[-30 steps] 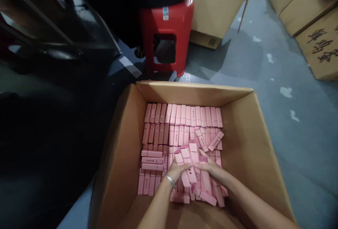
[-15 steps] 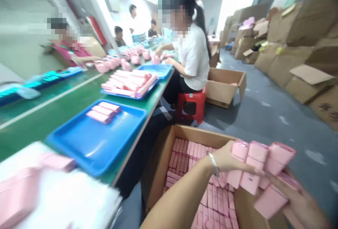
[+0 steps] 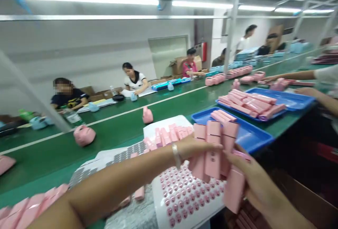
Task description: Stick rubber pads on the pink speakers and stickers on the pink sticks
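Being squeezed between the left hand (image 3: 198, 148) and right hand (image 3: 253, 176), pink boxes (image 3: 213, 155) are held together above a sheet of pink labels (image 3: 182, 197). A blue tray (image 3: 255, 138) is seen just beyond.

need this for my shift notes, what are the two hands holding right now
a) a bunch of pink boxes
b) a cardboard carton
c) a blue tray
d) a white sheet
a, the left hand and right hand grip the pink boxes together between them.
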{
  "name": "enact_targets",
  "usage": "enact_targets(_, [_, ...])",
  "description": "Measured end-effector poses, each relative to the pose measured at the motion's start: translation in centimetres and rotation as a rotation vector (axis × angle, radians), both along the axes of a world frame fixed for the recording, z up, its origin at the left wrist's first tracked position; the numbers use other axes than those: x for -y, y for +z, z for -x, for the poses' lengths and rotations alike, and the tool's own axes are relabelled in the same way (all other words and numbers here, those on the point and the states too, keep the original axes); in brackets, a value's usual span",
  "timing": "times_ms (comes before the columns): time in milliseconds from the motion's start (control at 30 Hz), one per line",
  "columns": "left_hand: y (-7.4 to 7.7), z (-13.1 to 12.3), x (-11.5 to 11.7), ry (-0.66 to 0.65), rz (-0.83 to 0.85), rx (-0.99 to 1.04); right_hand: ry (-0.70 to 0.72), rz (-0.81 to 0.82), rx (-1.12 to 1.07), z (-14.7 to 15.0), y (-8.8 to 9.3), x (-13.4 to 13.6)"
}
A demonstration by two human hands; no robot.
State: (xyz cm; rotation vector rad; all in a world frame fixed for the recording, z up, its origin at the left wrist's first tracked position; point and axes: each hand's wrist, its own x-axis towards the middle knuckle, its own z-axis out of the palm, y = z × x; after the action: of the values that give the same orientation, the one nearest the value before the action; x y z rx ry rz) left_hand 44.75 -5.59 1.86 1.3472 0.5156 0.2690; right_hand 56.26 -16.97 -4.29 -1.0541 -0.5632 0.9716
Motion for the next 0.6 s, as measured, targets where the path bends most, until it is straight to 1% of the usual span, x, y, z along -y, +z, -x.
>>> enact_targets(67, [0.9, 6.9, -2.4, 0.148, 0.037, -0.069, 0.226, 0.035, -0.042, 5.4, 1.4, -4.4])
enact_targets(133, [1.2, 13.2, -4.0, 0.318, 0.075, -0.117, 0.401, 0.049, -0.057, 10.6, 2.1, -7.8])
enact_targets(200, [0.8, 18.7, -4.7, 0.467, 0.124, -0.139, 0.564, 0.057, -0.08, 15.1, 2.0, -10.2])
enact_targets(300, [-0.9, 25.1, -4.2, 0.632, 0.202, -0.138, 0.771, 0.111, -0.108, 20.6, 1.0, -12.2])
enact_targets(400, [-3.4, 29.3, -2.6, 0.801, 0.236, -0.113, 0.898, 0.181, -0.109, 24.5, -0.4, -12.8])
enact_targets(500, [-5.6, 31.7, -1.2, 0.918, 0.248, -0.079, 0.957, 0.245, -0.087, 27.0, -1.3, -13.0])
enact_targets(567, [-6.3, 32.7, -0.9, 0.957, 0.248, -0.054, 0.976, 0.302, -0.06, 28.3, -1.3, -13.3])
enact_targets(600, [-6.3, 33.3, -0.9, 0.967, 0.246, -0.045, 0.985, 0.326, -0.049, 29.0, -1.1, -13.6])
